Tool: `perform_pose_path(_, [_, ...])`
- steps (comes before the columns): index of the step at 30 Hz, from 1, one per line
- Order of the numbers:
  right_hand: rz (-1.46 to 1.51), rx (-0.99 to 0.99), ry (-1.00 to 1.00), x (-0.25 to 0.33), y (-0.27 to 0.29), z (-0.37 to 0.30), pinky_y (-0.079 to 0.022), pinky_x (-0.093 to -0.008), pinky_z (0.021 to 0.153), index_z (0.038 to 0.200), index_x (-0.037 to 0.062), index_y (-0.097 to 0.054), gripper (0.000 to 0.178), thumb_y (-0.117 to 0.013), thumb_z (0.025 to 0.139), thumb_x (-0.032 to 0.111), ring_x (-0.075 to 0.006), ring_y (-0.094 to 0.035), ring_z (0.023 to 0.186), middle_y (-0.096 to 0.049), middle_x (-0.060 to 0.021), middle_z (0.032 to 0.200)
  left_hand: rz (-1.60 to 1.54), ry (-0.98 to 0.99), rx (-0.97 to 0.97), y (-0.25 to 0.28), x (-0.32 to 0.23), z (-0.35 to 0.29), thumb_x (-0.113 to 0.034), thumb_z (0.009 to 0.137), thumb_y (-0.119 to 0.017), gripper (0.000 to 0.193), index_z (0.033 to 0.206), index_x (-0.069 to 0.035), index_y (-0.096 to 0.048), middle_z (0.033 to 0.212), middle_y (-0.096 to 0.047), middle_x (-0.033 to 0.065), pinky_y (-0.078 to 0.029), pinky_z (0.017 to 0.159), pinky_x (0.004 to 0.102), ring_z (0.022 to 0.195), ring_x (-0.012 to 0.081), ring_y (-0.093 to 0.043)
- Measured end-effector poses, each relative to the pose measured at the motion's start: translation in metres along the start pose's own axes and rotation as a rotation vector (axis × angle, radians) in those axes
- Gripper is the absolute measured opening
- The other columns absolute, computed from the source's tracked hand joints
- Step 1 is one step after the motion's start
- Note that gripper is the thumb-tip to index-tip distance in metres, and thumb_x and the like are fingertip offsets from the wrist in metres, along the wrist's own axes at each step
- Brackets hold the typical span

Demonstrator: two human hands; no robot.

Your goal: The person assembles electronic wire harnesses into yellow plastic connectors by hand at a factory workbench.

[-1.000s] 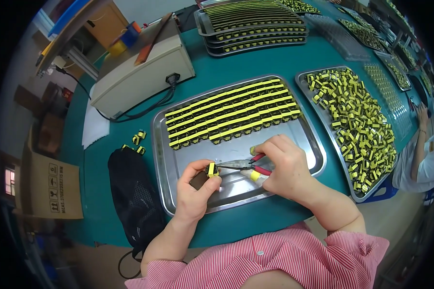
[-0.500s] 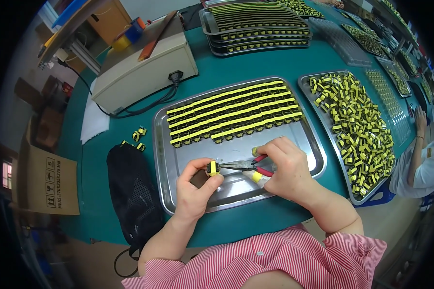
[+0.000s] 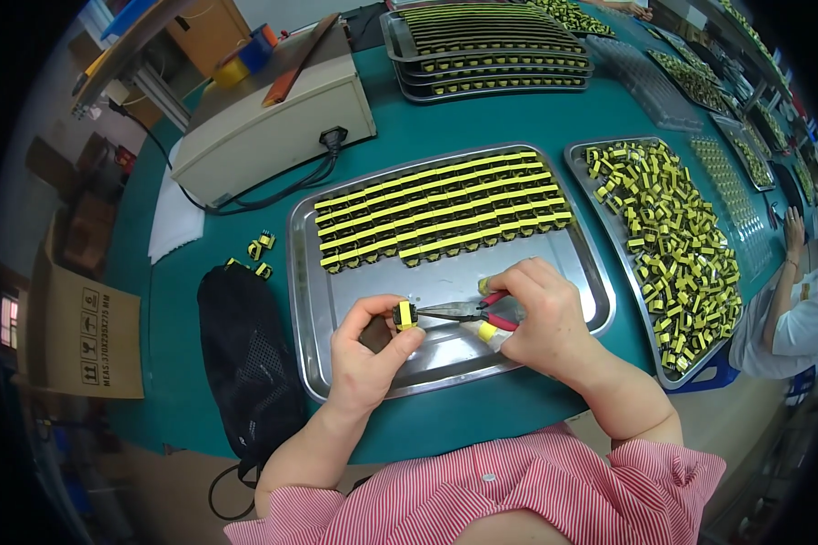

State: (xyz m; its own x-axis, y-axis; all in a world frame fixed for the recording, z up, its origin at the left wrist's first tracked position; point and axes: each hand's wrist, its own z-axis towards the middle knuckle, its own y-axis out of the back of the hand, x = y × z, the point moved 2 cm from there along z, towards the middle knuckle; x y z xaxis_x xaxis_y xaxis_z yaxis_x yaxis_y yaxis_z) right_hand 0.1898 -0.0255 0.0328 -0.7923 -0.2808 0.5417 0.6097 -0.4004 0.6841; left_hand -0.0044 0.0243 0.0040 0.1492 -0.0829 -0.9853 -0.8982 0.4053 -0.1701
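Note:
Between the thumb and fingers of my left hand (image 3: 370,345) is a small transformer (image 3: 405,315), black with a yellow tape band. Red-handled needle-nose pliers (image 3: 454,311) lie in my right hand (image 3: 545,318), and their tips meet the right side of this transformer, where its pins seem to be. Yellow wraps show on my right fingers. Both hands are over the near half of a metal tray (image 3: 314,350). Farther back in that tray stand tight rows of transformers (image 3: 441,209), yellow tops lined up.
To the right, a second tray (image 3: 629,300) holds a loose heap of transformers. Stacked trays (image 3: 491,68) stand at the back. A beige box-shaped device (image 3: 273,127) with a black cable, a black bag (image 3: 250,354) and several loose transformers (image 3: 262,243) are left. A co-worker's arm (image 3: 782,300) shows far right.
The view has shifted slightly. My left hand has turned the transformer a little, so its yellow band faces me more; the pliers stay at its right side.

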Motion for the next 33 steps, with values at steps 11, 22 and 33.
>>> perform_pose_path(11, [0.024,0.008,-0.029,0.0001,0.0001,0.0008,-0.046,-0.0329,0.06,0.078,0.0029,-0.058,0.033,-0.076,0.05,0.004,-0.0251,-0.057,0.07,-0.057,-0.0079,0.074,0.056,-0.049,-0.014,-0.0024,-0.0027,-0.0002,-0.001,0.073,-0.068,0.033,0.101,0.002,-0.052,0.087,-0.055,0.0036,-0.044,0.07,0.021,0.077,0.0076,-0.051])
perform_pose_path(22, [-0.008,0.029,-0.052,-0.0021,0.0033,0.0013,-0.045,-0.0318,0.059,0.075,0.004,-0.059,0.032,-0.074,0.047,0.001,-0.0246,-0.056,0.069,-0.057,-0.0066,0.072,0.241,-0.106,-0.03,-0.0023,-0.0033,-0.0025,-0.003,0.069,-0.071,0.031,0.095,0.001,-0.055,0.077,-0.053,0.0004,-0.04,0.061,0.0175,0.067,0.0047,-0.047])
perform_pose_path(33, [0.024,0.028,-0.023,-0.0059,-0.0044,0.0025,-0.045,-0.0329,0.06,0.077,0.004,-0.058,0.033,-0.077,0.05,0.005,-0.0258,-0.056,0.071,-0.057,-0.0075,0.073,0.063,0.005,-0.004,-0.004,-0.0023,-0.0022,-0.006,0.073,-0.07,0.032,0.098,0.001,-0.053,0.083,-0.057,0.0025,-0.043,0.068,0.0206,0.074,0.0067,-0.052])
